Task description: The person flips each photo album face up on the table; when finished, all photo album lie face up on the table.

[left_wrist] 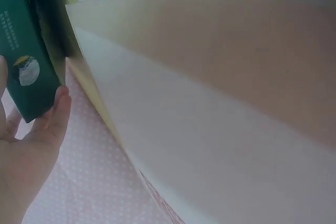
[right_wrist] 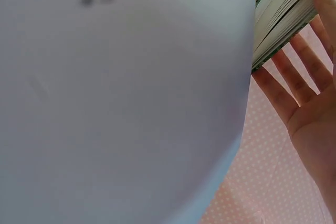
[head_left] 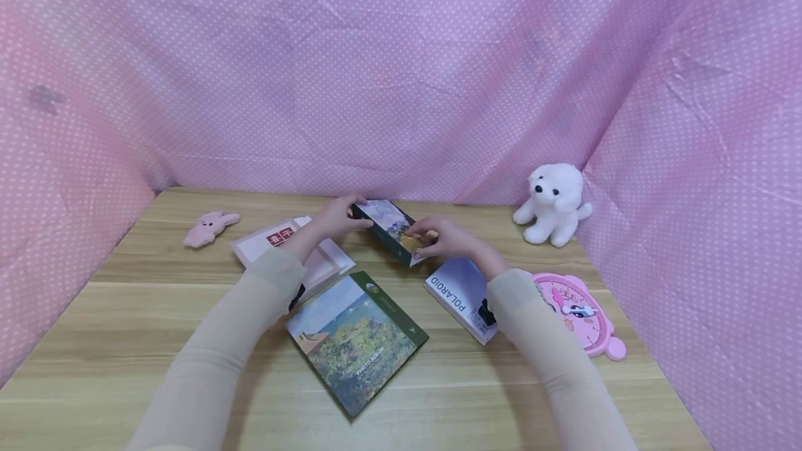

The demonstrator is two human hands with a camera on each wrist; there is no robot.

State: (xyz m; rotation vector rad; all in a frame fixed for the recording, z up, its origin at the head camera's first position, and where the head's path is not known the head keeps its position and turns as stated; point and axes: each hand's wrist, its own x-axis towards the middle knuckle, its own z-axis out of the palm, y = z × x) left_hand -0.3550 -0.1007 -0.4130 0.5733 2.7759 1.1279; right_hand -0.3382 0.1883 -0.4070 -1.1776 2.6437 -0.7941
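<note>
Near the back middle of the table, both hands hold a thick book [head_left: 390, 223] with a painted cover and a dark green spine. My left hand [head_left: 340, 218] grips its far left end. In the left wrist view the green spine [left_wrist: 25, 72] shows between thumb and fingers. At the near right end, my right hand [head_left: 448, 236] holds the book with thumb and fingers. The right wrist view shows the page edges [right_wrist: 286, 11], with the thumb on one side and the fingers along the other.
A photo album [head_left: 357, 346] lies in front. Left are a pale book with a red label [head_left: 285, 236] and a pink plush toy [head_left: 209, 228]. Right are a Polaroid book [head_left: 456, 291], a pink clock [head_left: 592, 329] and a white plush dog [head_left: 553, 204]. A pink dotted curtain [head_left: 376, 89] surrounds the table.
</note>
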